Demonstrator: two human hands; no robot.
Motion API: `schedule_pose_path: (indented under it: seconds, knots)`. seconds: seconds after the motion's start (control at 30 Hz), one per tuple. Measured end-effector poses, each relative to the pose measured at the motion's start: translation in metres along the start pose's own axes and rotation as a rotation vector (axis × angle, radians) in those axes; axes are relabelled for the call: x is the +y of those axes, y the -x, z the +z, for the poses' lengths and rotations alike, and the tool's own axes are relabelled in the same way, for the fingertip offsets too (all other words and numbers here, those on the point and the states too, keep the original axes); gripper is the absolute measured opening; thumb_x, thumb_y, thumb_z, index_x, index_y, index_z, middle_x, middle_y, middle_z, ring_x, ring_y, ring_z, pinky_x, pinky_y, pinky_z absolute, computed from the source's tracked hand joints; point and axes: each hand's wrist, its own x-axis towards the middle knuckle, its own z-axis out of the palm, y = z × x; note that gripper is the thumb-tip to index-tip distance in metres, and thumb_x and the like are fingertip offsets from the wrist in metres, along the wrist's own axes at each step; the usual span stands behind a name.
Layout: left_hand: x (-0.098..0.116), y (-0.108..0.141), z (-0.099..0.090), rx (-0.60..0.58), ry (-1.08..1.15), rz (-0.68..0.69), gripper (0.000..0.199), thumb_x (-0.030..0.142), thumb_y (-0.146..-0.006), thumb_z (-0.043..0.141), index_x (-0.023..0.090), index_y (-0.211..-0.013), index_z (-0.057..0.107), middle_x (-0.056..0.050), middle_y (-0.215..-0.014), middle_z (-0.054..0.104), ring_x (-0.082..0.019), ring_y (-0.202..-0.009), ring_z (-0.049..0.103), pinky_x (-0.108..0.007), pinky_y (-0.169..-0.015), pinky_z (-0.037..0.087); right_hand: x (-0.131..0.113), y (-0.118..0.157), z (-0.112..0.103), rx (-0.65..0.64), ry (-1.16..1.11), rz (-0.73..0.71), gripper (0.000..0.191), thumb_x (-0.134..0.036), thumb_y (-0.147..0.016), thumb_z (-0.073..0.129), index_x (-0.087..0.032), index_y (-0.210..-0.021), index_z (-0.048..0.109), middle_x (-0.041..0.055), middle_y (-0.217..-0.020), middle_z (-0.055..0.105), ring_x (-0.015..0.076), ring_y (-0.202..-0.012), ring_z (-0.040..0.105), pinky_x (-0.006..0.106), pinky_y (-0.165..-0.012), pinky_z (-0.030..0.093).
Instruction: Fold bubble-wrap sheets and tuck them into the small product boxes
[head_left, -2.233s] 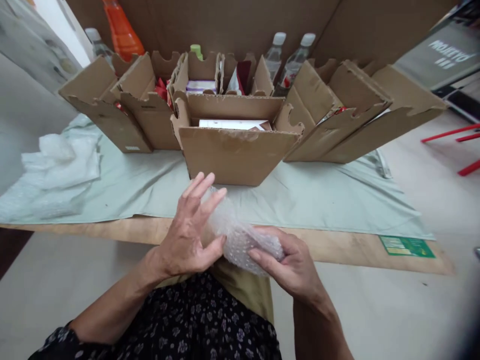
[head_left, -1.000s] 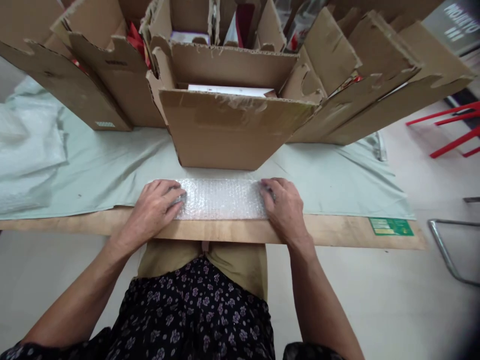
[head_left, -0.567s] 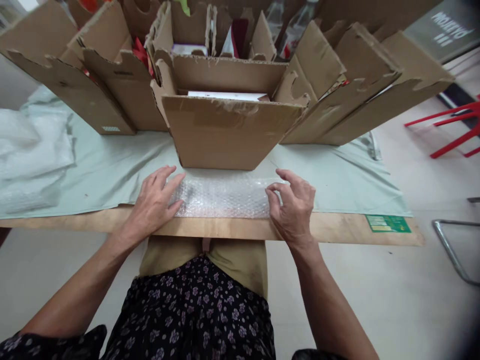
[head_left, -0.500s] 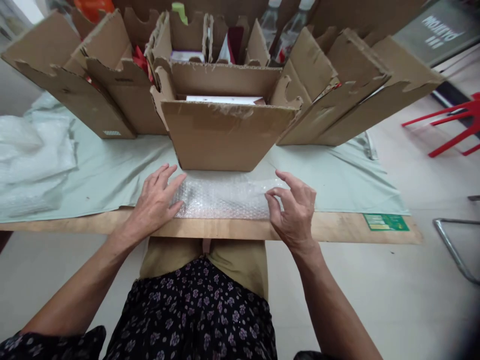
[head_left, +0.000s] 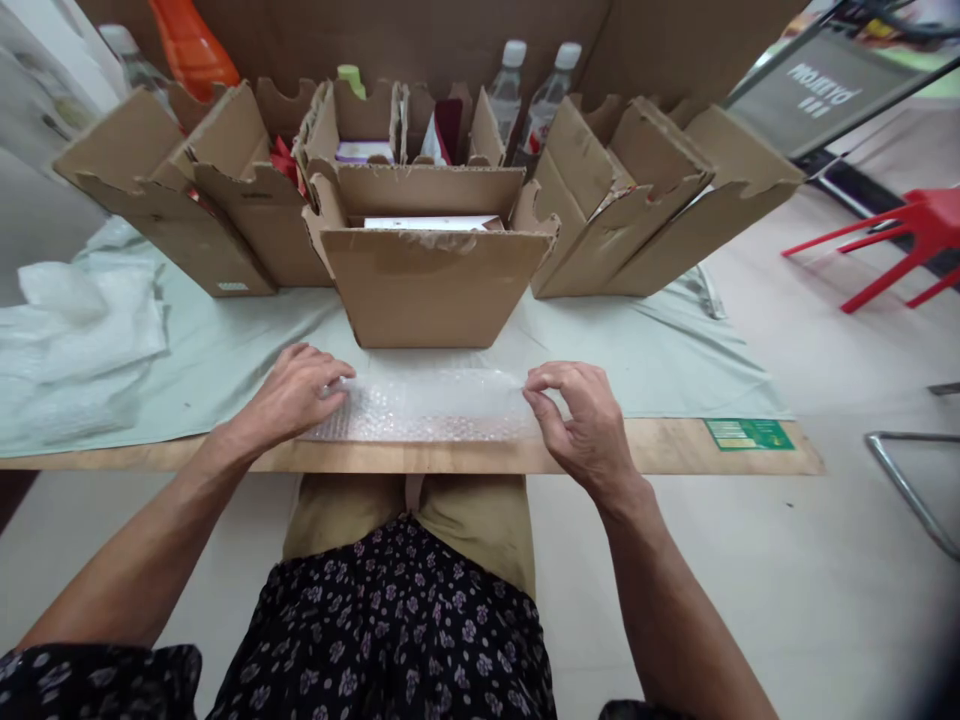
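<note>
A clear strip of bubble wrap lies along the table's front edge, between my two hands. At its left end, my left hand pinches the upper corner between thumb and fingers. The opposite upper corner is pinched by the thumb and index finger of my right hand, with the other fingers curled. The strip's far edge looks slightly raised, and its near edge lies over bare wood. Just behind the strip stands a cardboard box with a white item inside.
More open cardboard bins stand in a row behind, several with items inside. Crumpled bubble wrap is heaped at the left on a pale green cloth. Plastic bottles rise at the back. A red stool stands on the floor at right.
My left hand has closed from spread fingers onto the strip's left end. My right-hand fingers have drawn together on the right corner. The camera view has tipped up a little.
</note>
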Motion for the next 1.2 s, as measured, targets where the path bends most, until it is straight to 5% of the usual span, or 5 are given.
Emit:
schedule_pose_path:
  seconds: [0.27, 0.6, 0.77, 1.03, 1.2]
  knots:
    - [0.046, 0.029, -0.056, 0.367, -0.127, 0.048, 0.003, 0.025, -0.088, 0.066, 0.027, -0.086, 0.068, -0.004, -0.116, 0.072, -0.031, -0.115, 0.065, -0.060, -0.120, 0.036, -0.024, -0.004, -0.033, 0.125, 0.152, -0.106, 0.032, -0.005, -0.091, 0.061, -0.029, -0.112, 0.063, 0.0023, -0.099, 0.073, 0.0236, -0.101, 0.069, 0.043, -0.097, 0.049]
    - [0.029, 0.089, -0.020, -0.206, -0.013, 0.125, 0.029, 0.052, -0.092, 0.067, 0.025, -0.101, 0.070, -0.007, -0.125, 0.074, -0.030, -0.115, 0.069, -0.063, -0.119, 0.037, -0.015, 0.066, -0.027, -0.396, 0.091, -0.004, 0.014, -0.025, -0.094, 0.064, -0.023, -0.107, 0.067, 0.0103, -0.129, 0.070, 0.0341, -0.130, 0.060, 0.053, -0.105, 0.044]
    - [0.039, 0.063, -0.024, 0.017, 0.010, 0.045, 0.028, 0.043, -0.103, 0.053, 0.021, -0.108, 0.070, -0.009, -0.113, 0.077, -0.027, -0.109, 0.071, -0.049, -0.103, 0.053, -0.024, 0.045, -0.033, -0.258, 0.009, 0.115, 0.019, -0.037, -0.103, 0.059, -0.024, -0.114, 0.068, 0.0097, -0.129, 0.071, 0.0293, -0.126, 0.063, 0.049, -0.105, 0.049]
    - [0.037, 0.031, 0.058, -0.138, -0.247, 0.040, 0.055, 0.038, -0.103, 0.051, 0.015, -0.152, 0.049, -0.018, -0.166, 0.043, -0.036, -0.156, 0.036, -0.057, -0.127, 0.030, -0.044, 0.011, 0.082, -0.547, 0.137, 0.089, 0.054, -0.041, -0.104, 0.052, -0.014, -0.150, 0.053, 0.0171, -0.163, 0.047, 0.0346, -0.150, 0.044, 0.053, -0.118, 0.042]
    - [0.016, 0.051, 0.055, -0.113, -0.316, -0.072, 0.067, 0.052, -0.102, 0.049, 0.014, -0.156, 0.043, -0.020, -0.169, 0.036, -0.040, -0.160, 0.028, -0.059, -0.129, 0.022, 0.006, 0.059, 0.051, -0.371, 0.352, 0.294, 0.053, -0.045, -0.106, 0.047, -0.017, -0.150, 0.054, 0.0164, -0.159, 0.051, 0.0359, -0.148, 0.046, 0.054, -0.116, 0.041]
